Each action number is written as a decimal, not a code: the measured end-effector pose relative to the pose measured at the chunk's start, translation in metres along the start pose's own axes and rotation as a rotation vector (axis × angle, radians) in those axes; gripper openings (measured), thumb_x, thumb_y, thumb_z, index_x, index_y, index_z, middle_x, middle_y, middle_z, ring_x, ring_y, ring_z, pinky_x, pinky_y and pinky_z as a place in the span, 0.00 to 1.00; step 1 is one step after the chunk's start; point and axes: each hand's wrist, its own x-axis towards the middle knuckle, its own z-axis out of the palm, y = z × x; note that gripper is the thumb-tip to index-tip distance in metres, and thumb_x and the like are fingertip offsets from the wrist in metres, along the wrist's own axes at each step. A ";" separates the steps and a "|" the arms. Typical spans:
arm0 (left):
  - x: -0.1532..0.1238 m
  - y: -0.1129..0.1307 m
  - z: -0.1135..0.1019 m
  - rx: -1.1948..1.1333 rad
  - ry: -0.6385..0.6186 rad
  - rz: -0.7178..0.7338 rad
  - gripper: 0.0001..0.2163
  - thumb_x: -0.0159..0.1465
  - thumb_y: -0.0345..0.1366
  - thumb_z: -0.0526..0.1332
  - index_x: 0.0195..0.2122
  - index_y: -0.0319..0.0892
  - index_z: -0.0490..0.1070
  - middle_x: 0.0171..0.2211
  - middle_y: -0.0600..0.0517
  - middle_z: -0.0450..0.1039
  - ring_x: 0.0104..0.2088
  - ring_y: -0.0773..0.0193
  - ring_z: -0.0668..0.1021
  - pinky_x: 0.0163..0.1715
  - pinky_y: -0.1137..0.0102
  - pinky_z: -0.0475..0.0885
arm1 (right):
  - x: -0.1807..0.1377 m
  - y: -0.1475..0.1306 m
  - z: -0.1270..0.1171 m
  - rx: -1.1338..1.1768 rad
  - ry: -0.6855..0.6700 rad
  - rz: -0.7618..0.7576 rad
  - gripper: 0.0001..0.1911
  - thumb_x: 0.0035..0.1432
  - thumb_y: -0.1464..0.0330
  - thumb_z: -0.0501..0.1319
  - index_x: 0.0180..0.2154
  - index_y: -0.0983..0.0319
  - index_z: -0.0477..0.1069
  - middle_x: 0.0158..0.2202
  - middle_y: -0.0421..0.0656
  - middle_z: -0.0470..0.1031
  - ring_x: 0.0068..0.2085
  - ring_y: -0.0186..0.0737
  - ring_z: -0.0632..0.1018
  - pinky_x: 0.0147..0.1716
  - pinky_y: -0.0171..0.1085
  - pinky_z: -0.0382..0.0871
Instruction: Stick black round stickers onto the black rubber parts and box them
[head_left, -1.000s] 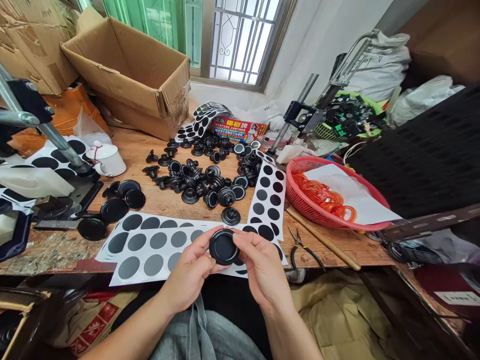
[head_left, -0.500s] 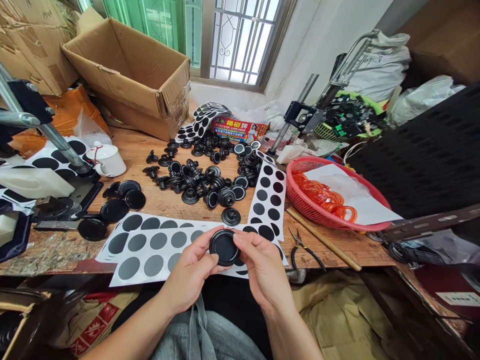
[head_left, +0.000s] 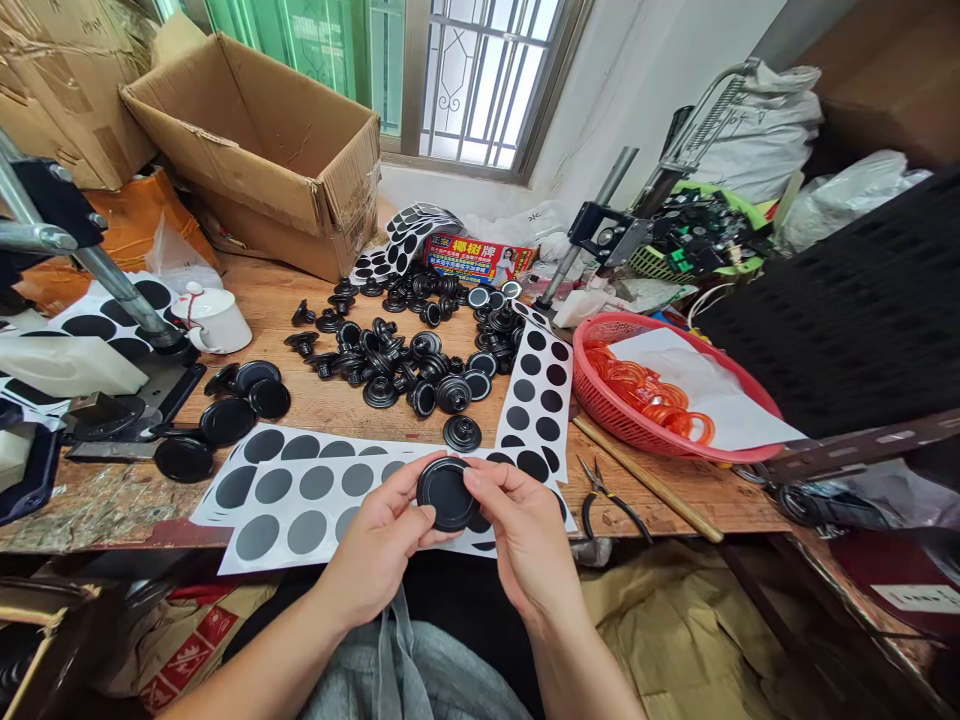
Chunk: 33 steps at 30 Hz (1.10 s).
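Between both hands I hold a round black plastic knob (head_left: pixel 448 494), its flat disc face turned up towards me. My left hand (head_left: pixel 388 530) pinches its left edge, the thumb at the lower rim. On the opposite side my right hand (head_left: pixel 517 530) grips the rim with thumb and fingers. Whatever lies behind the disc is hidden by the disc and my fingers. Beneath the hands are white sticker sheets (head_left: pixel 292 497) with rows of dark round stickers. A single black knob (head_left: pixel 462 432) rests just beyond my fingers, and a heap of similar knobs (head_left: pixel 382 360) spreads behind it.
Pliers (head_left: pixel 598 490) and a wooden stick (head_left: pixel 660 490) lie right, beside a red basket (head_left: pixel 600 395) of orange rings. Black discs (head_left: pixel 229 420) sit left, near a press (head_left: pixel 135 300) and a white mug (head_left: pixel 217 320). A cardboard box (head_left: pixel 255 170) stands behind.
The knob has tilted very slightly and shifted a little left in my fingers. Both hands keep their hold, and everything else on the table stays put.
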 end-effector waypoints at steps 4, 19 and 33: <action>0.000 0.001 0.001 -0.012 0.011 -0.005 0.19 0.62 0.28 0.58 0.54 0.49 0.70 0.58 0.49 0.67 0.55 0.53 0.71 0.49 0.60 0.74 | 0.000 0.002 -0.001 -0.059 -0.002 -0.054 0.08 0.49 0.64 0.70 0.26 0.61 0.77 0.40 0.44 0.79 0.42 0.42 0.76 0.46 0.40 0.67; -0.003 0.007 -0.002 -0.036 0.048 -0.043 0.19 0.60 0.27 0.59 0.53 0.47 0.71 0.55 0.47 0.70 0.52 0.51 0.73 0.47 0.58 0.74 | -0.007 0.018 -0.031 -0.776 -0.046 -0.757 0.15 0.62 0.71 0.57 0.46 0.52 0.77 0.49 0.45 0.74 0.51 0.44 0.74 0.50 0.44 0.68; -0.004 0.005 0.000 -0.012 0.066 -0.044 0.16 0.62 0.31 0.59 0.51 0.43 0.73 0.51 0.45 0.74 0.46 0.53 0.77 0.40 0.61 0.76 | -0.008 0.019 -0.022 -0.443 -0.153 -0.212 0.15 0.55 0.62 0.65 0.45 0.58 0.75 0.39 0.43 0.77 0.39 0.40 0.75 0.42 0.39 0.69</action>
